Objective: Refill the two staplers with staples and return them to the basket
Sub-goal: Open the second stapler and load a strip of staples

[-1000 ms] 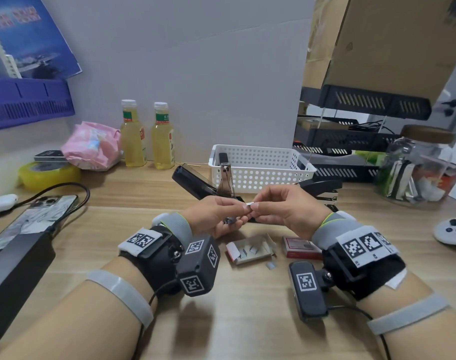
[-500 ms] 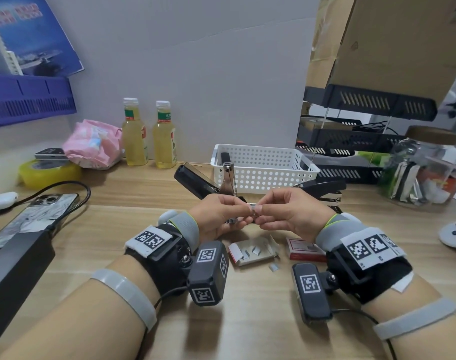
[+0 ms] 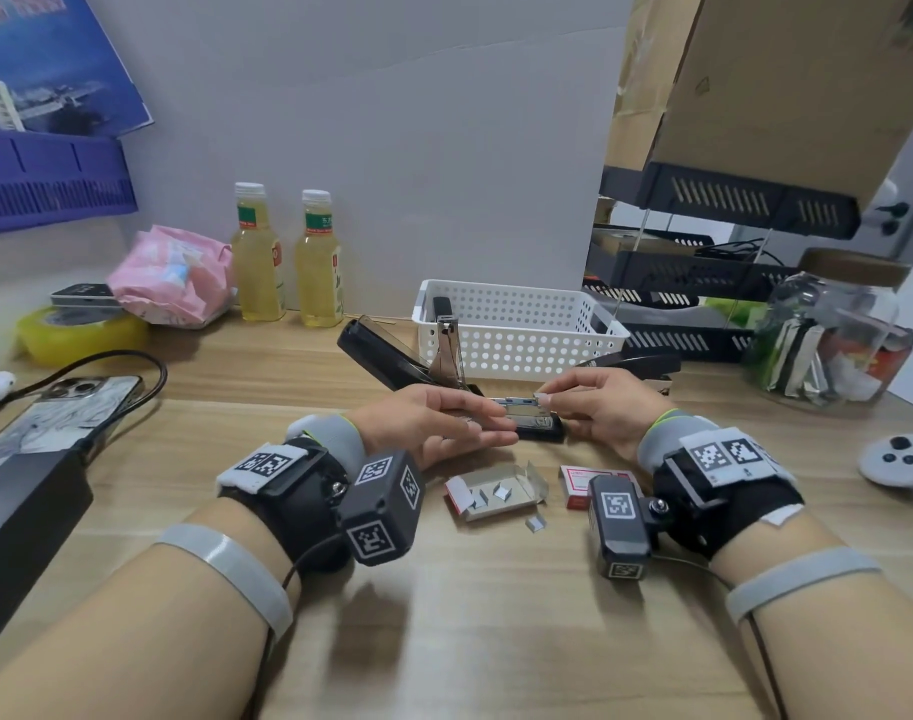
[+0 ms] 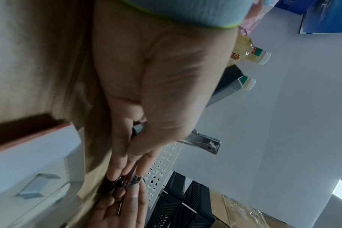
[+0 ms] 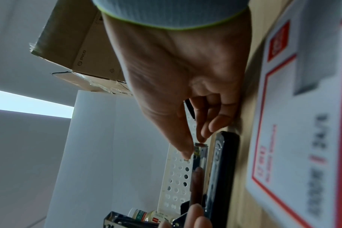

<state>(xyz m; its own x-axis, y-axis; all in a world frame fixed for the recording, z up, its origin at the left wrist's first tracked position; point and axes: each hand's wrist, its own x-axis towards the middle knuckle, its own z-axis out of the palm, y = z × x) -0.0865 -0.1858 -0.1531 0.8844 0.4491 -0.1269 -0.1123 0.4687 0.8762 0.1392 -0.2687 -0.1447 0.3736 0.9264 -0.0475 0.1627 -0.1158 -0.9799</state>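
Observation:
An open black stapler [image 3: 540, 433] lies in front of the white basket [image 3: 516, 330], its lid [image 3: 371, 350] tilted back to the left. My left hand [image 3: 498, 420] reaches along it with nearly straight fingers. Its thumb and fingertips pinch the metal staple rail [image 4: 129, 180]. A small grey metal piece [image 4: 139, 128] is tucked between thumb and fingers. My right hand [image 3: 545, 400] pinches a short staple strip [image 3: 540, 397] at the rail's front end [image 5: 200, 152]. The second black stapler [image 3: 631, 362] lies behind my right hand, beside the basket.
An open staple box [image 3: 496, 493], a closed red one [image 3: 579, 480] and a loose staple piece [image 3: 536, 523] lie near my wrists. Two bottles [image 3: 288, 257] stand at the back. A glass jar [image 3: 828, 330] and black trays [image 3: 703, 283] are on the right, a phone [image 3: 54, 423] on the left.
My hands, joined in the air on a staple strip, have parted and dropped to the open stapler. The right took the strip to the rail. The left stretched along the rail.

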